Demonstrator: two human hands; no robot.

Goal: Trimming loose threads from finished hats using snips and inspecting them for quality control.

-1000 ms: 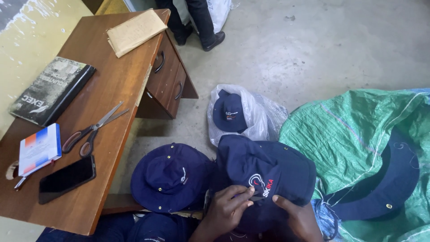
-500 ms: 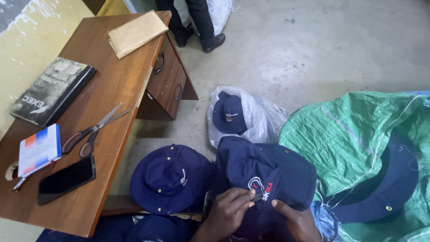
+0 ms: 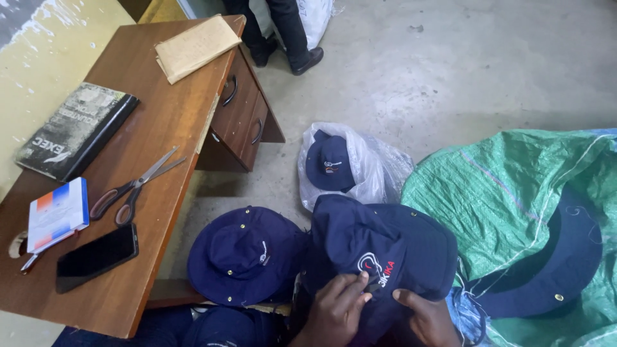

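Observation:
Both my hands hold a navy bucket hat [image 3: 379, 247] with a small stitched emblem on its front, low in the middle of the view. My left hand [image 3: 334, 308] lies on the hat with its fingertips at the emblem. My right hand [image 3: 427, 318] grips the hat's lower edge, thumb on top. A second navy hat [image 3: 244, 254] lies flat just to the left, brim spread. A third navy hat [image 3: 329, 162] sits inside a clear plastic bag [image 3: 379, 168] on the floor beyond.
A wooden desk [image 3: 167, 128] at left carries scissors [image 3: 132, 189], a black phone [image 3: 96, 257], a small booklet [image 3: 58, 215], a dark book [image 3: 76, 132] and a tan folder [image 3: 196, 46]. A green woven sack [image 3: 514, 193] holding a navy hat [image 3: 549, 270] lies right. Someone's legs [image 3: 286, 29] stand behind.
My left fingers have shifted slightly over the emblem on the hat. Everything else stays as it was.

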